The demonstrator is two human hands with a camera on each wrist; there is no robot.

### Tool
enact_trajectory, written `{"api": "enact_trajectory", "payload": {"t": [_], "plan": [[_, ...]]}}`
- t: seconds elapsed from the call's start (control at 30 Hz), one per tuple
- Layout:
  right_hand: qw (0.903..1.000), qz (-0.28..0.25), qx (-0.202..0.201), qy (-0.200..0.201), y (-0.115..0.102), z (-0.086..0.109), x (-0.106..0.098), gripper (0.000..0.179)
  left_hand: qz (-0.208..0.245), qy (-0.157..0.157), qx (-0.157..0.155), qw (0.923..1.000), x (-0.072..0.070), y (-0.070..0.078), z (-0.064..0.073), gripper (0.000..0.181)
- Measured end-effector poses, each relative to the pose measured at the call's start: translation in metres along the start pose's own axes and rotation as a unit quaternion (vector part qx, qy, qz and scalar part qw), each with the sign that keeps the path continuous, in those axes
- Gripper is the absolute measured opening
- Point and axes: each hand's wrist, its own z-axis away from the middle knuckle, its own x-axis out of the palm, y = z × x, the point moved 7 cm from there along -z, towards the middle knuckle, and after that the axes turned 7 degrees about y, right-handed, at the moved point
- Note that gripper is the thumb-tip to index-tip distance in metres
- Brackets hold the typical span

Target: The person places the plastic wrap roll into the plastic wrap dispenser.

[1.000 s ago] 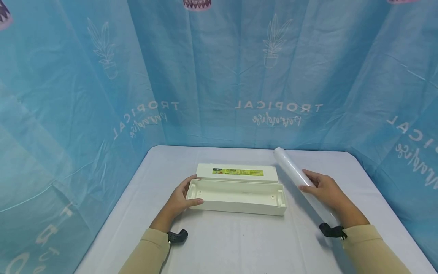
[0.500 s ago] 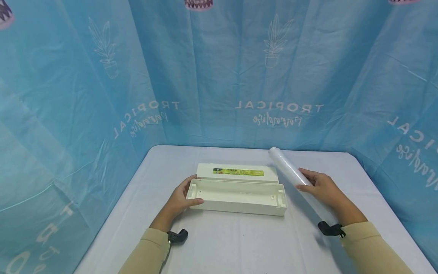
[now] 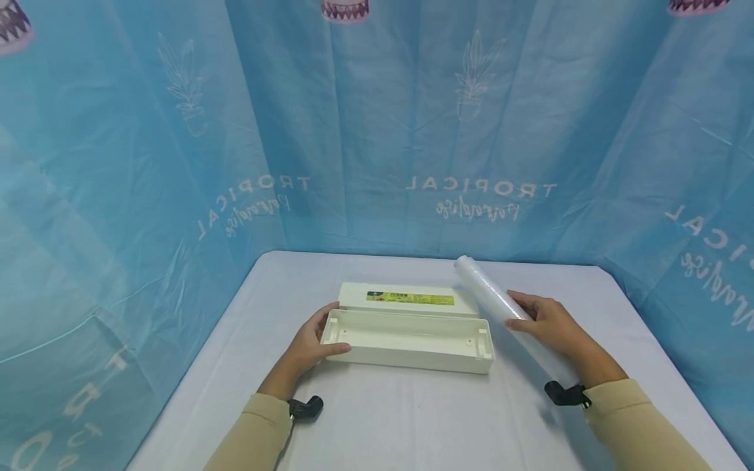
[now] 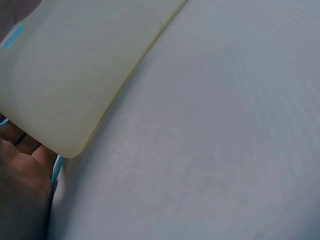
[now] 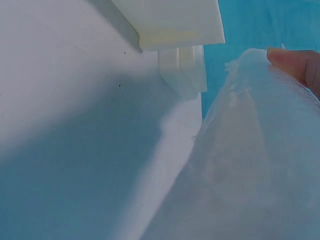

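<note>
Tabletop (image 3: pixel 412 418) in white, blue printed curtains (image 3: pixel 377 144) behind, left grip (image 3: pixel 309 340) holding cream box (image 3: pixel 406 359), right grip (image 3: pixel 552 324) clasping plastic roll (image 3: pixel 487 289)

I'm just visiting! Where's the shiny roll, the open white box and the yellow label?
Shiny roll (image 3: pixel 487 289): head view, on its far half.
Open white box (image 3: pixel 406 359): head view, on its front wall.
Yellow label (image 3: pixel 410 298): head view, on its middle.

A: What fills the lower right?
B: A translucent roll (image 5: pixel 235 165), narrowing toward the upper right, where one digit of the right hand (image 5: pixel 300 66) touches it.
A: And elsewhere?
B: A cream box (image 5: pixel 180 22) juts in at top centre, a pale piece (image 5: pixel 187 72) below. Shadowed white cloth (image 5: pixel 45 60) spans the left; blue fabric (image 5: pixel 265 22), upper right.
</note>
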Motion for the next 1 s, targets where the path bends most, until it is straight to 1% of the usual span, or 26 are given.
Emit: {"api": "enact_trajectory", "payload": {"t": [0.13, 0.33, 0.47, 0.7, 1.0], "plan": [[1.0000, -0.005, -0.006, -0.002, -0.0039, -0.0003, 0.0015, 0.076, 0.000, 0.000, -0.001, 1.0000, 0.0005, -0.0005, 0.0005, 0.107], [0.9999, 0.002, -0.015, -0.005, -0.0086, -0.0011, 0.0043, 0.075, -0.007, 0.002, -0.005, 1.0000, 0.0005, -0.0006, 0.0008, 0.106], [0.9999, 0.012, -0.009, -0.006, -0.0075, -0.0023, 0.0047, 0.075, -0.013, 0.005, -0.006, 0.9999, 0.0003, 0.0000, 0.0008, 0.107], [0.9998, 0.006, -0.011, -0.016, -0.0067, -0.0049, 0.0074, 0.076, -0.011, 0.004, -0.006, 0.9999, 0.0008, 0.0014, 0.0014, 0.106], [0.9996, 0.014, 0.005, -0.026, -0.0072, -0.0064, 0.0082, 0.076, -0.015, 0.005, -0.006, 0.9999, 0.0000, 0.0027, 0.0018, 0.107]]}}
